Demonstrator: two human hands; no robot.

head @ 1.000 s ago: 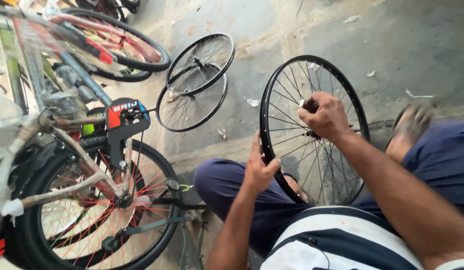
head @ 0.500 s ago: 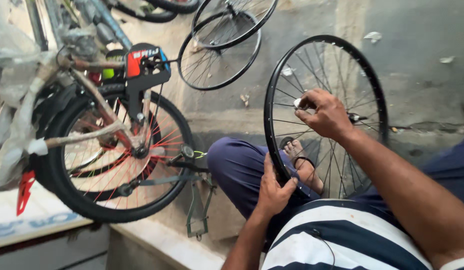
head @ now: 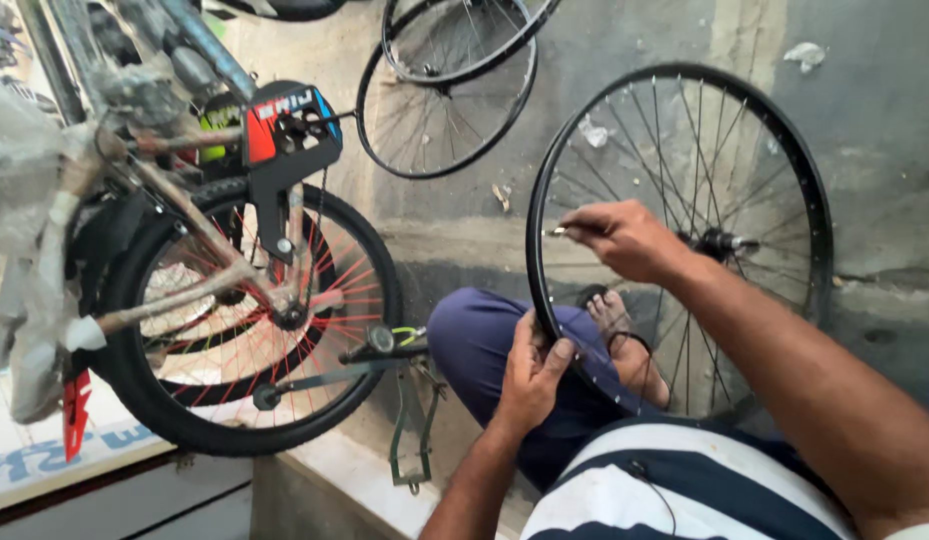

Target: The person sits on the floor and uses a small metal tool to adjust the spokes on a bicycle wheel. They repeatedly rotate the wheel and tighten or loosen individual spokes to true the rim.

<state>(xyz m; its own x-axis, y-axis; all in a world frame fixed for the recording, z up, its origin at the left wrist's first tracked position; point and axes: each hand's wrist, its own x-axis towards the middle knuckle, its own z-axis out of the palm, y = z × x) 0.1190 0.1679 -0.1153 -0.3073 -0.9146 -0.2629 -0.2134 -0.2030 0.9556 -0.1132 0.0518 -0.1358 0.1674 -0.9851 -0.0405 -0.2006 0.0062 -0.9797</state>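
Note:
A bare black bicycle rim (head: 814, 200) with thin silver spokes and a hub (head: 722, 243) stands upright against my knee. My left hand (head: 532, 372) grips the rim's lower left edge. My right hand (head: 624, 238) reaches through the spokes near the left side, pinching a small silver spoke tool (head: 559, 231) against a spoke. My foot in a sandal (head: 624, 335) shows through the wheel, below the right hand.
A wrapped bicycle with a tyred rear wheel (head: 249, 320), red spokes and a pedal (head: 384, 345) stands close on the left. Two more bare rims (head: 439, 100) lie on the concrete floor beyond. A raised step edge (head: 344, 480) runs below the bicycle.
The view has shifted closer and downward. My right hand moved left across the spokes toward the rim's left side. My left hand stayed gripping the lower rim.

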